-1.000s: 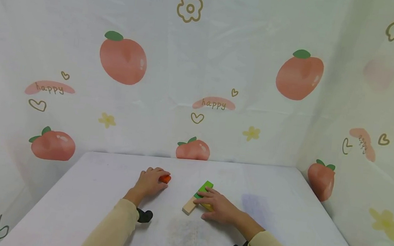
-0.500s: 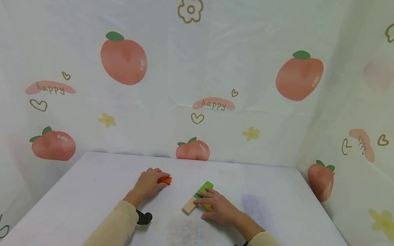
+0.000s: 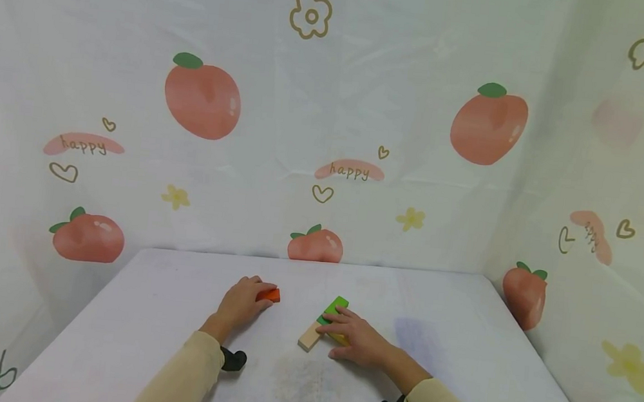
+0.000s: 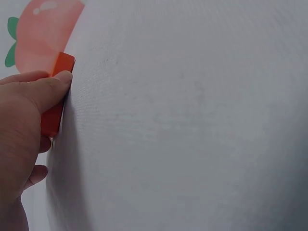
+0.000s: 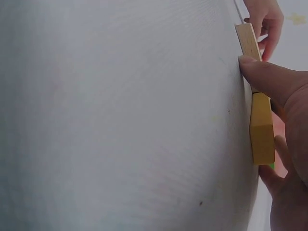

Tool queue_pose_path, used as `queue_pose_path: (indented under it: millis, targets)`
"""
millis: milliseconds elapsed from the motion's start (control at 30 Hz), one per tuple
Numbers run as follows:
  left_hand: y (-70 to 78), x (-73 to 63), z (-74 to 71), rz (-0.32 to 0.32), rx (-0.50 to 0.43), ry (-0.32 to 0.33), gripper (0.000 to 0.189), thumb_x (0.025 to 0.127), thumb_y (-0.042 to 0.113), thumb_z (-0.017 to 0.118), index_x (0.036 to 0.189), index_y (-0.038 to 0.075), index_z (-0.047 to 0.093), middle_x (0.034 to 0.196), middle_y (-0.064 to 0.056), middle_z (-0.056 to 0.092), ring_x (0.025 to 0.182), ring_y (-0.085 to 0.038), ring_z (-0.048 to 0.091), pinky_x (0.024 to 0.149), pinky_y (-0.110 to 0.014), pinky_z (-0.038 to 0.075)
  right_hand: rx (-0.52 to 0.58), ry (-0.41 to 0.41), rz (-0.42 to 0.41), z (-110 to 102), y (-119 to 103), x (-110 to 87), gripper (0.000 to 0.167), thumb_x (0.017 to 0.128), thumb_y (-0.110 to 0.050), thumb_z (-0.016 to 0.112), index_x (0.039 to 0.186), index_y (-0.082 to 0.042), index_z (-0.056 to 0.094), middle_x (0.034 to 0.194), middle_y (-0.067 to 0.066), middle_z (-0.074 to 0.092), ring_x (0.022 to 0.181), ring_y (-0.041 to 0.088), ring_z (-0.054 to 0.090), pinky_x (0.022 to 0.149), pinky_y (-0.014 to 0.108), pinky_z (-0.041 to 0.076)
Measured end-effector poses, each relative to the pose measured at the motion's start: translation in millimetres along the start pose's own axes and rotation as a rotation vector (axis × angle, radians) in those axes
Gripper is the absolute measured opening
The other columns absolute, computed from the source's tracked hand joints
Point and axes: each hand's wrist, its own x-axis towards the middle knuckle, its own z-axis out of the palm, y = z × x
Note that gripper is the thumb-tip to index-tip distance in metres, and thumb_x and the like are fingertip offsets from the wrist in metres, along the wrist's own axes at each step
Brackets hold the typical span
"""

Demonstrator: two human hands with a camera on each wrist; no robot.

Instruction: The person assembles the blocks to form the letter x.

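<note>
In the head view my left hand (image 3: 239,303) pinches an orange-red block (image 3: 270,295) at the left of the blocks. The left wrist view shows that block (image 4: 58,98) between thumb and fingers, close over the white surface. My right hand (image 3: 361,341) lies spread over a joined-up group of blocks, its fingertips on them. In this group a green block (image 3: 339,303) is farthest away, a plain wooden block (image 3: 309,337) points nearer, and a yellow block (image 3: 339,338) is partly hidden under the hand. The right thumb (image 5: 260,70) overlaps the wooden block in the right wrist view.
The blocks lie on a white table (image 3: 169,341) with a greyish smudge in front. Its far edge meets a white curtain (image 3: 332,98) printed with fruit and flowers. Black wrist straps (image 3: 233,359) show at both cuffs.
The orange-red block has turned slightly in my left hand, so its end now shows squarer. That hand has drifted a little left. My right hand and the grouped blocks stay put.
</note>
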Motion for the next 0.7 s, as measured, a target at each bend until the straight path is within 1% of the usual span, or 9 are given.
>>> queue_pose_path:
  millis: [233, 433, 700]
  targets:
    - [0.1, -2.1, -3.3, -0.024, -0.009, -0.003, 0.037, 0.082, 0.023, 0.079, 0.119, 0.019, 0.071, 0.099, -0.001, 0.060, 0.088, -0.021, 0.051, 0.076, -0.036, 0.046, 0.010, 0.011, -0.017, 1.6, 1.0, 0.5, 0.047, 0.086, -0.020, 0.074, 0.131, -0.014, 0.062, 0.144, 0.011, 0.049, 0.137, 0.045, 0.030, 0.103, 0.062, 0.031]
    - [-0.9, -1.9, -2.3, -0.037, -0.018, -0.013, 0.039, 0.082, 0.025, 0.079, 0.120, 0.021, 0.070, 0.100, 0.001, 0.060, 0.090, -0.020, 0.051, 0.078, -0.036, 0.046, 0.017, -0.007, 0.028, 1.8, 0.1, 0.9, 0.048, 0.086, -0.020, 0.074, 0.132, -0.017, 0.061, 0.145, 0.007, 0.048, 0.140, 0.041, 0.028, 0.106, 0.057, 0.030]
    - [7.8, -1.6, -3.7, -0.020, -0.101, -0.016, 0.036, 0.084, 0.026, 0.078, 0.119, 0.022, 0.071, 0.100, 0.002, 0.059, 0.093, -0.020, 0.051, 0.081, -0.037, 0.046, 0.029, -0.030, 0.077, -1.4, -2.5, 1.2, 0.047, 0.087, -0.020, 0.074, 0.133, -0.019, 0.061, 0.146, 0.005, 0.047, 0.141, 0.038, 0.026, 0.107, 0.056, 0.028]
